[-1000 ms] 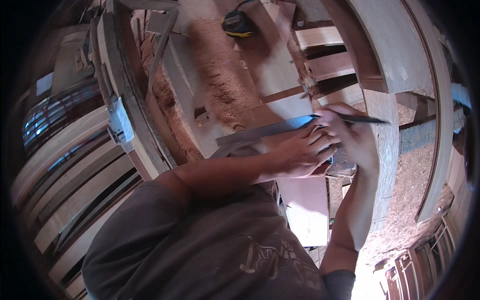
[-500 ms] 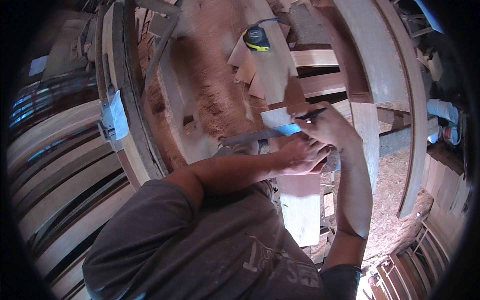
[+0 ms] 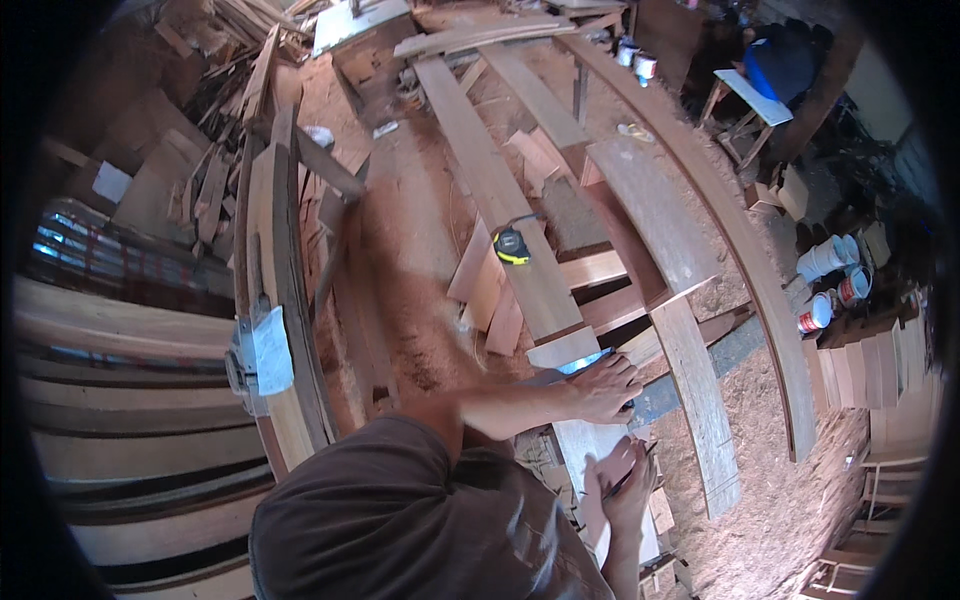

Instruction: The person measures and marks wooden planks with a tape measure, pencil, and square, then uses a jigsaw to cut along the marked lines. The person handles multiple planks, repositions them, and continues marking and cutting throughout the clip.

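Note:
A long wooden board [image 3: 545, 290] runs away from me. Across it lies the shiny metal blade of a try square [image 3: 584, 362], partly hidden under my left hand [image 3: 603, 388]. The fingers of that hand bend over the square, and a dark part of it shows below the fingertips. Closer to my body, my right hand [image 3: 628, 485] is closed around a thin dark pen [image 3: 648, 452] above the board's near end. Farther along the board sits a black and yellow tape measure [image 3: 512, 246].
Other planks [image 3: 695, 400] lie to the right, including a long curved one [image 3: 770, 330]. White buckets [image 3: 822, 260] stand at far right. At left, stacked boards [image 3: 130, 390] adjoin a timber beam [image 3: 285, 300] bearing a pale sheet [image 3: 272, 350]. Sawdust [image 3: 410, 270] covers the floor.
My right hand has moved from the square's blade back toward my body, still with the pen. My left hand stays at the square. The view has tilted up, showing more of the far workshop.

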Demonstrator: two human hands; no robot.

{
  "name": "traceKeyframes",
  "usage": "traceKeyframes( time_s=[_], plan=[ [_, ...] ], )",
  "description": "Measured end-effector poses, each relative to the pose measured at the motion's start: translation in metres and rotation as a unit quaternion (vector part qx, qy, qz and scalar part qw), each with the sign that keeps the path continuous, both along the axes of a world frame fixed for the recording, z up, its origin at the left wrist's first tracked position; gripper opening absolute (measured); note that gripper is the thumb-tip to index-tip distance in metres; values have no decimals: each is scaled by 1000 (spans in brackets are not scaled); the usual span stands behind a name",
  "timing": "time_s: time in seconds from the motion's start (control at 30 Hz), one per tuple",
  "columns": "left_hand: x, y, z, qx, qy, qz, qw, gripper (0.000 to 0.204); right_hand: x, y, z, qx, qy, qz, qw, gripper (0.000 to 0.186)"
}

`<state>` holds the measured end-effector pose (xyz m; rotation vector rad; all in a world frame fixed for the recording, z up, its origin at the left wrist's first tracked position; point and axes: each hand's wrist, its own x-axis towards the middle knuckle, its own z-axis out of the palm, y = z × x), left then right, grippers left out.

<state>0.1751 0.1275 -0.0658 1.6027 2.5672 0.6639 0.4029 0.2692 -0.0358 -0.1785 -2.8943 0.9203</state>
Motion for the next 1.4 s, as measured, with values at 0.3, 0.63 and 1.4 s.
traceKeyframes(
  time_s=[0.3,0.63,1.4],
  plan=[
    [-3,24,25,65,-35,-93,993,37,33,-22,8,43,-151,-83,984,135],
    [6,45,108,203,57,-192,958,48,233,-70,38,-28,-28,-533,845,121],
    [41,2,150,83,87,-246,962,49,745,34,64,167,-76,-982,51,138]
  ],
)
